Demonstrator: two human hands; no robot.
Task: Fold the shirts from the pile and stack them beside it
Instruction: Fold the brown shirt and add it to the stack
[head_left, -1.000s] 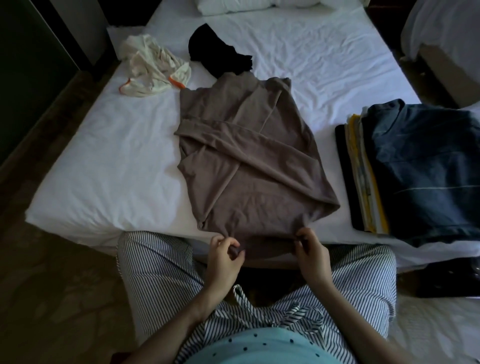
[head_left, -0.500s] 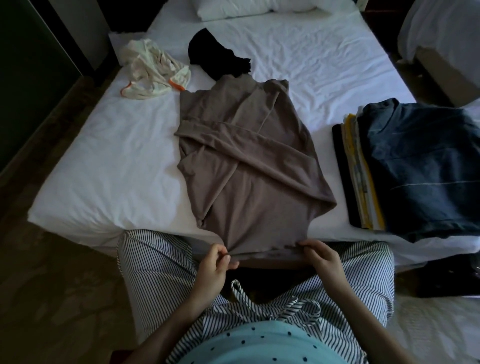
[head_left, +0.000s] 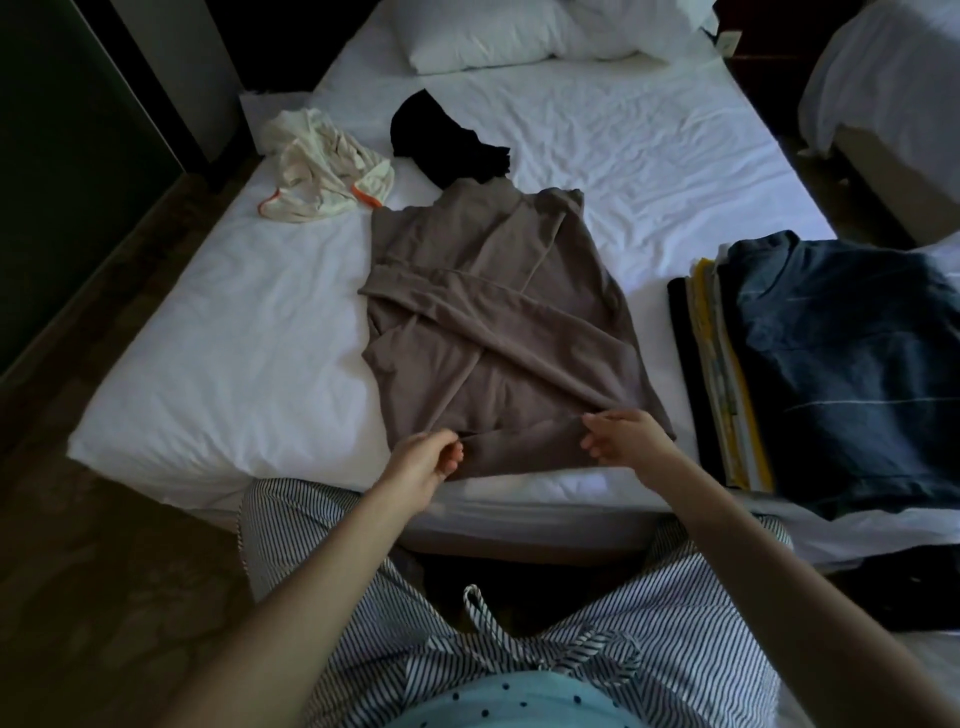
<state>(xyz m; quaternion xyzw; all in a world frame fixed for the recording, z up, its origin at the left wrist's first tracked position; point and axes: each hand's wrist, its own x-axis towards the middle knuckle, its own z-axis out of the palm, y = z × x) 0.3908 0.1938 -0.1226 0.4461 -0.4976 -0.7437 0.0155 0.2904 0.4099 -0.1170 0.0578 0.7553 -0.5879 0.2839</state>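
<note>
A brown shirt (head_left: 483, 312) lies on the white bed (head_left: 249, 364) with its sleeves folded across the body. My left hand (head_left: 421, 467) pinches the shirt's bottom hem at its left corner. My right hand (head_left: 623, 436) pinches the same hem at the right, lifted a little above the cloth and turned up over the shirt. A stack of folded shirts (head_left: 810, 374) with a dark blue one on top sits at the right. A crumpled cream shirt (head_left: 322, 166) and a black shirt (head_left: 447, 140) lie at the far left of the bed.
White pillows (head_left: 498, 36) rest at the head of the bed. A second bed (head_left: 883, 93) stands at the far right. A dark wall and floor (head_left: 78, 260) run along the bed's left side. My striped trousers (head_left: 519, 623) press against the bed's near edge.
Both hands have lifted the bottom hem from the bed's near edge and carried it up and away from me over the shirt's body.
</note>
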